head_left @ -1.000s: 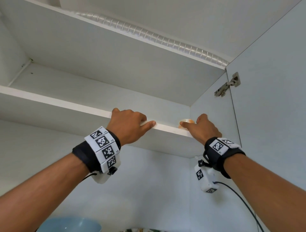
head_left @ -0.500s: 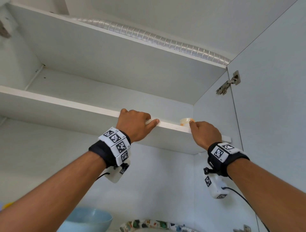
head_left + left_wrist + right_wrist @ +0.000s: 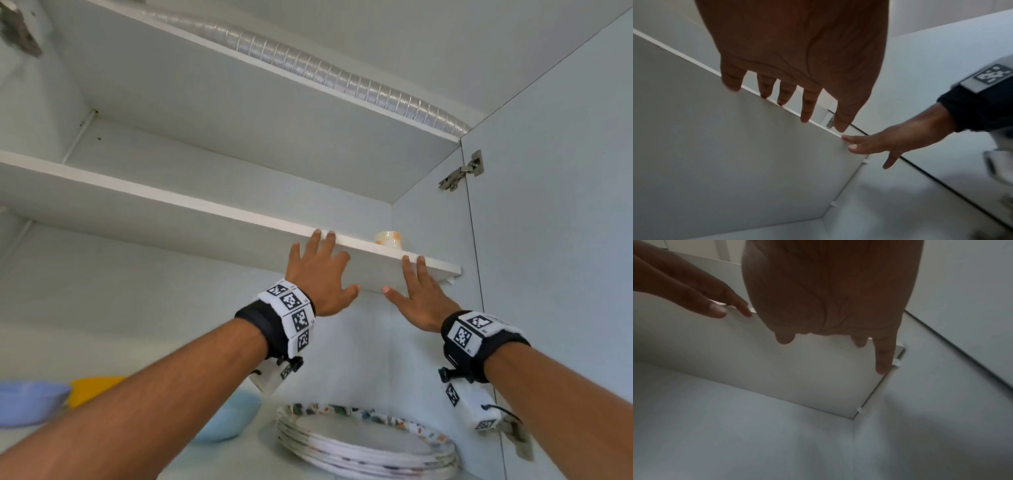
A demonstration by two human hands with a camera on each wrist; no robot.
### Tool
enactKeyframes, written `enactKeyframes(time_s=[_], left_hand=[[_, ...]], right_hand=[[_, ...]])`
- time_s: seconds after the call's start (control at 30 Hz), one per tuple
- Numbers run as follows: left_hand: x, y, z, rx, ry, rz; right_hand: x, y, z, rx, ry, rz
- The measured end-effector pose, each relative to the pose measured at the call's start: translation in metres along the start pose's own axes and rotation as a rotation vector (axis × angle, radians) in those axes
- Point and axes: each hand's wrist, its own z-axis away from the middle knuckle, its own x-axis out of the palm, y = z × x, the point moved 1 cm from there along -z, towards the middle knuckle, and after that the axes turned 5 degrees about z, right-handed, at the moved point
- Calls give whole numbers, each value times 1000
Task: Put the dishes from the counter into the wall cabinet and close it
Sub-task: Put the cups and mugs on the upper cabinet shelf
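Observation:
The wall cabinet stands open, its door [image 3: 555, 240] swung out to the right. On the middle shelf [image 3: 205, 209], near its right end, stands a small cup with orange marks [image 3: 388, 238]. My left hand [image 3: 318, 270] is spread flat just below the shelf's front edge, its fingertips [image 3: 783, 97] level with that edge. My right hand [image 3: 416, 291] is open beside it, under the cup, fingers straight and holding nothing. A stack of patterned plates [image 3: 366, 442] lies on the lower shelf, with a light blue bowl [image 3: 229, 418] to its left.
A yellow bowl [image 3: 92, 389] and a lavender bowl [image 3: 30, 401] sit at the lower left. A door hinge [image 3: 462, 171] juts from the right wall. A ribbed silver duct [image 3: 308, 68] runs above the cabinet top. The top shelf shows nothing on it.
Both hands have come down off the middle shelf's edge and spread their fingers open. The cup stays on the shelf. The view has tipped down, showing plates and bowls.

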Motion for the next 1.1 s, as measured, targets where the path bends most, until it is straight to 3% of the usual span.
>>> enactKeyframes(time_s=[0.13,0.4,0.57,0.7,0.93,1.1], left_hand=[[-1,28,46,42,-119,181],[8,89,165,225,-276,447],[59,114,259,220,-421,640],[123,129,336,97,-695,735],[252,146,482,-55,-1230,524],[317,154,574,-216,-1421,449]], right_hand=[[16,-8,51,-25,-170,177],[58,-8,184,-132,33,166],[105,13,294,-120,48,153],[151,35,388,52,-189,172],[230,81,541,295,-592,152],[282,127,608,441,-785,154]])
